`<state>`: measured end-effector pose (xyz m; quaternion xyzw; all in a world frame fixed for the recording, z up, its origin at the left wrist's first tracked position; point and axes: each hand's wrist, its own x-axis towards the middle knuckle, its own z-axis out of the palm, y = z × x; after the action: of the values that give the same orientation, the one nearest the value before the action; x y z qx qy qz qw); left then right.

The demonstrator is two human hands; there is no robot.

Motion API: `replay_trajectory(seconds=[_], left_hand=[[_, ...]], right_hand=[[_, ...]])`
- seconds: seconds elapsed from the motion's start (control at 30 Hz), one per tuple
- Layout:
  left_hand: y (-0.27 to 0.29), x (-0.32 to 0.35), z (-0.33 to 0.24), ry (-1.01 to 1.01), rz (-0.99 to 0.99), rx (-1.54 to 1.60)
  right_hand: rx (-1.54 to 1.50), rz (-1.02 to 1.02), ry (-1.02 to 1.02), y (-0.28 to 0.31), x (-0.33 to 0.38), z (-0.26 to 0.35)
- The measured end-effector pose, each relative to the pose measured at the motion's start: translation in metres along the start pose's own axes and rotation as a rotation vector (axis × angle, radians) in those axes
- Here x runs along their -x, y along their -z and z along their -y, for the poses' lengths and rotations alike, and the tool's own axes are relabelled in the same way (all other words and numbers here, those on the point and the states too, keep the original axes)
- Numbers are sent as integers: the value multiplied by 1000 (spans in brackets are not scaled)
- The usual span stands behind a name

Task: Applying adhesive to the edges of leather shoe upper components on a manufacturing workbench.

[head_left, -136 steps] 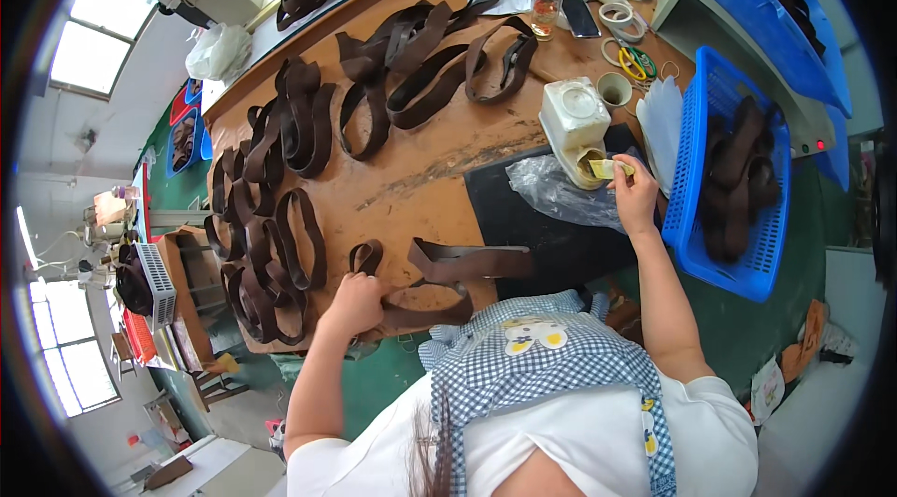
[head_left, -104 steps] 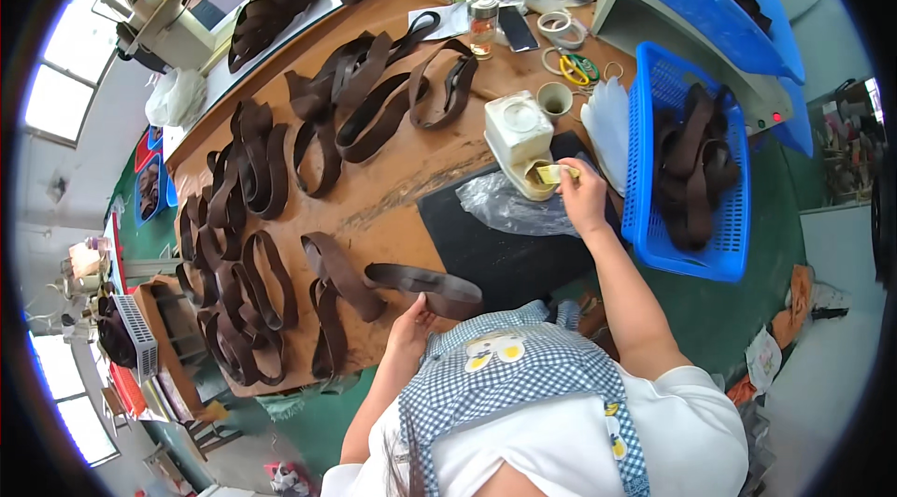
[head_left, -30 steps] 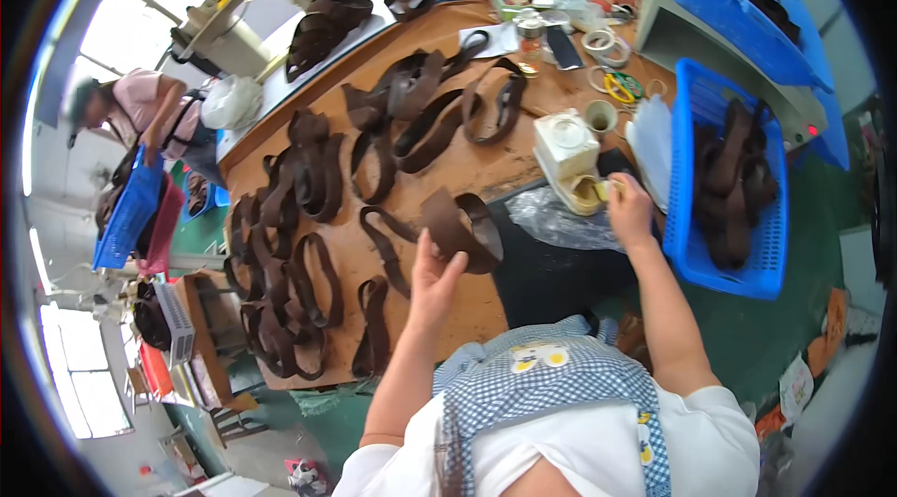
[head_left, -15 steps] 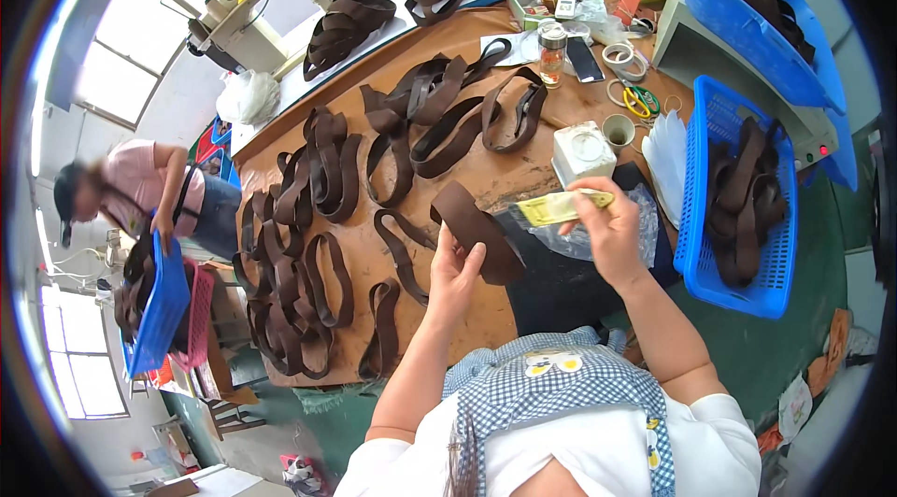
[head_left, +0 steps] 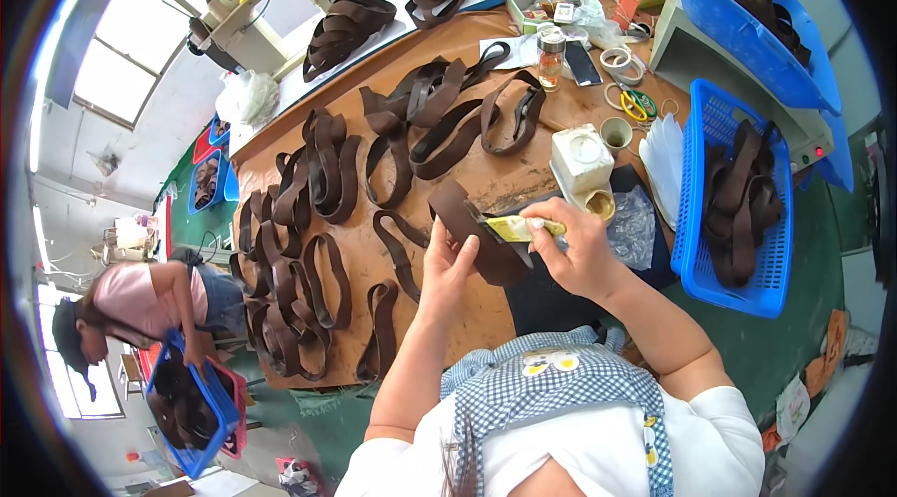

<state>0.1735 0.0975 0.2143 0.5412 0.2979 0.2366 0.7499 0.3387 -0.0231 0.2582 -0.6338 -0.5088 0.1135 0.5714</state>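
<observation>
The right hand [head_left: 577, 249], back from the far glue pot [head_left: 599, 205], now holds a loaded brush [head_left: 514, 228] on the brown strap [head_left: 476, 234], which the left hand [head_left: 448, 263] grips above the bench [head_left: 505, 179].

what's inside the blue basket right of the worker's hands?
The blue basket holds a pile of dark brown strap loops, looped over each other. Whatever lies under the pile, and the basket floor, is covered and cannot be seen.
</observation>
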Motion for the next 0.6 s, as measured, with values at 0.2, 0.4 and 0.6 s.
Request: replay_trajectory(seconds=[0.2,0.4,0.6], left_hand=[[11,-2,-8,147,-38,294],[44,-8,7,273,-32,405],[41,-7,2,254,-59,497]], right_hand=[[64,68,143,8,30,-2],[37,94,127,21,55,-5],[79,19,-12,33,81,-20]])
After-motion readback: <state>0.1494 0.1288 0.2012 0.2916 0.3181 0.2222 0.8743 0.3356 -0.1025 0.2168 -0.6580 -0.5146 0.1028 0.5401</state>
